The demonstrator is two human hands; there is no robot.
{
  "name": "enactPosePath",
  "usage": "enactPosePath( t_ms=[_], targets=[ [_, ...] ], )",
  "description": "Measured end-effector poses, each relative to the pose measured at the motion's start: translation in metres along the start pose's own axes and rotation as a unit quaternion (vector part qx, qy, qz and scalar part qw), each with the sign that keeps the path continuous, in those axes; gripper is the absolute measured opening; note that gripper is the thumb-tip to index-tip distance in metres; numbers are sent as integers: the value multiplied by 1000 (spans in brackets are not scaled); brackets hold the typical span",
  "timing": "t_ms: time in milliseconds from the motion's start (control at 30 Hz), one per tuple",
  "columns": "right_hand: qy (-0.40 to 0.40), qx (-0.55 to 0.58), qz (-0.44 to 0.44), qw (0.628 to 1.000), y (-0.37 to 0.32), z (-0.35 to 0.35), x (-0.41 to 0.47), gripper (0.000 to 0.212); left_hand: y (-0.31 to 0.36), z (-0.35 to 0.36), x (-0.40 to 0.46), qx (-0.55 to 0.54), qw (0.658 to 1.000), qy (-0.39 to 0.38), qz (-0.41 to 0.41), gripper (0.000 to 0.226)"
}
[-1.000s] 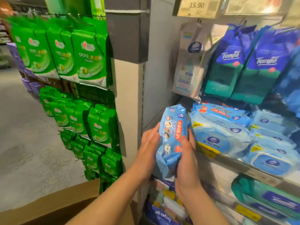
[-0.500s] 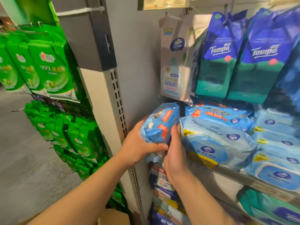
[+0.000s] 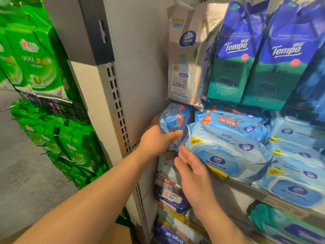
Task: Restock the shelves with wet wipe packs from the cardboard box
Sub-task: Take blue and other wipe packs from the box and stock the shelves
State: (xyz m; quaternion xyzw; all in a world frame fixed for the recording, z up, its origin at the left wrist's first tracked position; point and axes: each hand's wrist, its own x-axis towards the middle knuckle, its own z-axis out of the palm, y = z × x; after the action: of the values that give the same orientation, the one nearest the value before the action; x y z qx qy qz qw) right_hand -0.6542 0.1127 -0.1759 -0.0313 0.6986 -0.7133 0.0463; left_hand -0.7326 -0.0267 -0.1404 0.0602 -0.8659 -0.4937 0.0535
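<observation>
— Left hand (image 3: pixel 156 140)?
— Gripping the wet wipe pack (image 3: pixel 173 123), thumb curled over its front, at the shelf's (image 3: pixel 274 195) left end beside the stacked packs (image 3: pixel 228 138).
— Right hand (image 3: pixel 191 171)?
— Spread flat, holding nothing, just below.

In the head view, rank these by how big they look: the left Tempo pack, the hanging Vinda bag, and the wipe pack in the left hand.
1. left Tempo pack
2. hanging Vinda bag, close to it; unsure.
3. wipe pack, partly hidden.
</observation>
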Motion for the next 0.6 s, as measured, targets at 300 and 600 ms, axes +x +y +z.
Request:
enactPosePath(
  t_ms=[300,600],
  targets=[
    [44,-110,-43,992,3,-23,-10,32,3,17,33,117,993,26,-2,48],
    [44,-199,-14,979,9,-41,-26,28,20,49,105,162,986,17,-39,51]
  ],
)
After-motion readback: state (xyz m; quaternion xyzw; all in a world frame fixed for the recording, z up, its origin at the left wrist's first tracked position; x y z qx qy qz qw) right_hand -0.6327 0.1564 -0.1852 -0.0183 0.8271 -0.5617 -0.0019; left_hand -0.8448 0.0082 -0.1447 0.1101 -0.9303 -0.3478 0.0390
